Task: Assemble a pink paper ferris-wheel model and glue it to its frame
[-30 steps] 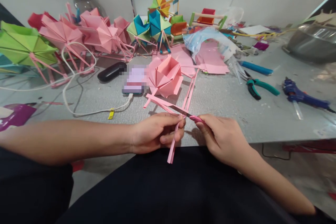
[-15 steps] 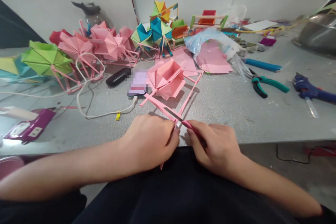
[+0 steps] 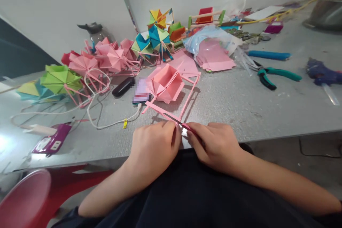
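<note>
My left hand (image 3: 155, 142) is closed around a narrow pink paper strip (image 3: 176, 124), mostly hidden by the fingers. Close beside it, my right hand (image 3: 215, 142) grips a tool with a reddish handle and a thin dark blade (image 3: 172, 117). I cannot tell if it is scissors or a knife. Its blade points left, across the near side of a pink paper frame (image 3: 190, 98). Attached at the far end of this frame is a folded pink paper bucket shape (image 3: 167, 83). Both hands are at the table's front edge.
Several pink folded models (image 3: 114, 58) and a green one (image 3: 60, 78) stand left. A phone (image 3: 141, 91) with a white cable (image 3: 94, 123) lies nearby. Bagged pink paper (image 3: 213, 55), pliers (image 3: 280, 73) and a glue gun (image 3: 323, 73) are right. A red stool (image 3: 26, 199) stands lower left.
The view has tilted and shifted, bringing the red stool further into sight. My left forearm has swung more upright. Both hands keep their grips, close together.
</note>
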A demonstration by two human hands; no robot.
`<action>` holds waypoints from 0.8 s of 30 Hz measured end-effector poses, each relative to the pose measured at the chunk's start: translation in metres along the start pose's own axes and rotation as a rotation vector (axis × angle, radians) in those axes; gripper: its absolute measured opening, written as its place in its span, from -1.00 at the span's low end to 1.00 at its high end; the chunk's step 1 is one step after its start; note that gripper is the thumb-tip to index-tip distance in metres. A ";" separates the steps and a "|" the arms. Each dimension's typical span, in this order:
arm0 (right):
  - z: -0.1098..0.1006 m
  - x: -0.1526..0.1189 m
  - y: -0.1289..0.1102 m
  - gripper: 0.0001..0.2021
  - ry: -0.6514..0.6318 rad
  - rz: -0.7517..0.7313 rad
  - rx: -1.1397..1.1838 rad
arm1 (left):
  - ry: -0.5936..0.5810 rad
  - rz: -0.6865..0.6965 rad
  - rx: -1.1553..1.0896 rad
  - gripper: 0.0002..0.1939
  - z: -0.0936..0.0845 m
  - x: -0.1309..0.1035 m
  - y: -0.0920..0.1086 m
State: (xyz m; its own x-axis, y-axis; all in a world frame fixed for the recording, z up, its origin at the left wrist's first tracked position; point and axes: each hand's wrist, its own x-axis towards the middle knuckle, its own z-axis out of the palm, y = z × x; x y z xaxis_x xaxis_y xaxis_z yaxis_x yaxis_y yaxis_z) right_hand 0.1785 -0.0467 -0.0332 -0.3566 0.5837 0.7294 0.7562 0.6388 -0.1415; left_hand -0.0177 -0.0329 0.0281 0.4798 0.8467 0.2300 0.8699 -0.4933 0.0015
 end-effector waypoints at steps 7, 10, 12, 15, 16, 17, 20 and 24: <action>-0.004 -0.003 0.000 -0.72 0.006 0.016 -0.004 | 0.018 0.056 0.083 -0.68 -0.004 0.004 0.002; -0.009 -0.007 0.000 -0.73 0.018 0.011 -0.012 | 0.020 0.041 0.092 -0.69 -0.005 0.005 0.003; -0.011 -0.008 0.000 -0.74 0.014 0.006 -0.015 | 0.025 0.035 0.090 -0.69 -0.005 0.004 0.003; -0.013 -0.008 0.001 -0.74 -0.013 -0.005 -0.014 | 0.021 0.040 0.072 -0.71 -0.004 0.004 0.003; -0.014 -0.008 0.002 -0.73 -0.026 -0.007 -0.011 | 0.015 0.044 0.065 -0.73 -0.004 0.004 0.003; -0.013 -0.007 0.002 -0.73 -0.039 -0.007 -0.007 | 0.011 0.050 0.057 -0.73 -0.003 0.004 0.002; -0.013 -0.006 0.003 -0.73 -0.080 -0.002 0.004 | 0.001 0.068 0.030 -0.74 -0.002 0.003 -0.001; -0.013 -0.002 0.003 -0.75 -0.151 0.003 0.009 | -0.007 0.082 -0.019 -0.75 -0.001 0.000 -0.005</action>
State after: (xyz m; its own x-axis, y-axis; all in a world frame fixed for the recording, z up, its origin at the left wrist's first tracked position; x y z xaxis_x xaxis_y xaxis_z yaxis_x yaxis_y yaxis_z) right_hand 0.1892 -0.0523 -0.0266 -0.4330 0.6543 0.6200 0.7529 0.6408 -0.1504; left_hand -0.0220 -0.0305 0.0292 0.5498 0.8048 0.2235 0.8255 -0.5644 0.0016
